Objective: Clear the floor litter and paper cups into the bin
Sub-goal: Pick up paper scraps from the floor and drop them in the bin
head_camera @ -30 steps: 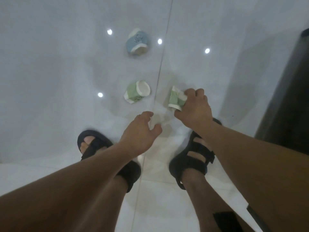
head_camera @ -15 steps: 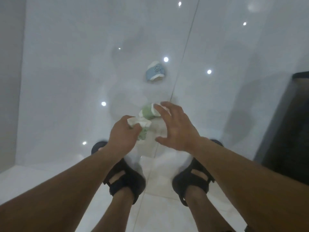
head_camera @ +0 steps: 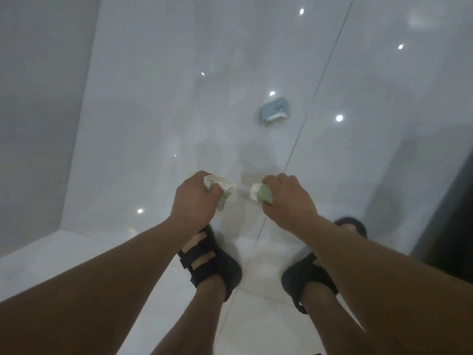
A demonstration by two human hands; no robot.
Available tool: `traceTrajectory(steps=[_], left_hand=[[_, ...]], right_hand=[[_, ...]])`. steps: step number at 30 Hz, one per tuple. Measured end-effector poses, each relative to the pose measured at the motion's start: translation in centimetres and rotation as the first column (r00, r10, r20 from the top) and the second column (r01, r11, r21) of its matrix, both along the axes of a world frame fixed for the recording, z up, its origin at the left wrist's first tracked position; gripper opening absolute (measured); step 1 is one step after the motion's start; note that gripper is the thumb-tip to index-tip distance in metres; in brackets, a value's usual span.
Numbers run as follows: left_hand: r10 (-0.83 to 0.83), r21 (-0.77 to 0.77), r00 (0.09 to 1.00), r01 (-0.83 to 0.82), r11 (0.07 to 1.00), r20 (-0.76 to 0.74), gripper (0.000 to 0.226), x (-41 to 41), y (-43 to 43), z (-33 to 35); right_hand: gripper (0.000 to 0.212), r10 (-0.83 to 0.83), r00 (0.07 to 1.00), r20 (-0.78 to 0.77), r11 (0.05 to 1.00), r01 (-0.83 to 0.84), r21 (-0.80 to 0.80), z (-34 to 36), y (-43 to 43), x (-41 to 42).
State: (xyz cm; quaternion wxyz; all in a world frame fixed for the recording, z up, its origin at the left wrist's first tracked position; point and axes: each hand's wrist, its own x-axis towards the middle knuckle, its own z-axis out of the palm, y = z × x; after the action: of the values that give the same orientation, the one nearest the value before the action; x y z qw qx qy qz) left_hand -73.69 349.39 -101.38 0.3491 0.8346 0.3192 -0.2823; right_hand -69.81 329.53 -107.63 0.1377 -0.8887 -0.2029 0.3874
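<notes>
Since the earlier frame the right hand [head_camera: 286, 201] has closed round a second green cup [head_camera: 258, 194], while the left hand [head_camera: 193, 201] grips the crumpled green cup [head_camera: 225, 199], both nearer than the blue cup [head_camera: 275, 112] on the floor [head_camera: 166, 98]. Reaching for it with full hands risks a drop. Cup insides are hidden.

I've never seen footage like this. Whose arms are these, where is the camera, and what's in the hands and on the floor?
There is no machine here. These are a person's two bare arms, filmed by one wide-angle camera worn on the head, which looks down past the hands to the sandals. The left hand grips a crumpled green and white cup. The right hand grips a second green cup. A blue cup lies on the glossy white floor ahead of them. I cannot tell what the dark shape at the right edge is.
</notes>
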Motion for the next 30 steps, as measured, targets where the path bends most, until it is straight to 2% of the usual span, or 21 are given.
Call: traceTrajectory(steps=[4,8,15,18,23,30], left_hand=[[-0.078,-0.021,0.997,0.078,0.997,-0.012,0.011,2.2,-1.3,6.7],[-0.182,-0.024,0.983,0.182,0.983,0.003,0.019,4.9,-3.3,16.4],[-0.377,0.032,0.925,0.376,0.926,0.043,0.027,8.0,-6.6,36.4],[-0.429,0.064,0.9,0.424,0.903,0.082,0.029,7.9,-7.5,43.1],[-0.496,0.013,0.853,0.501,0.866,0.162,0.027,5.8,-10.2,50.8],[-0.699,-0.015,0.646,0.738,0.675,0.307,0.029,2.1,-13.0,58.6]], right_hand=[[0.05,-0.091,0.995,-0.038,0.995,0.09,-0.031,8.2,-2.5,0.3],[0.053,-0.184,0.981,-0.057,0.982,0.18,-0.062,18.2,-4.5,2.3],[0.052,-0.193,0.981,0.01,0.981,0.193,-0.012,39.1,-7.1,5.0],[0.053,-0.257,0.966,0.042,0.966,0.258,-0.018,46.7,-9.0,4.6],[0.052,-0.389,0.914,0.112,0.917,0.396,-0.05,56.1,-11.9,1.7],[0.051,-0.676,0.709,0.201,0.715,0.697,-0.053,65.0,-12.6,-9.0]])
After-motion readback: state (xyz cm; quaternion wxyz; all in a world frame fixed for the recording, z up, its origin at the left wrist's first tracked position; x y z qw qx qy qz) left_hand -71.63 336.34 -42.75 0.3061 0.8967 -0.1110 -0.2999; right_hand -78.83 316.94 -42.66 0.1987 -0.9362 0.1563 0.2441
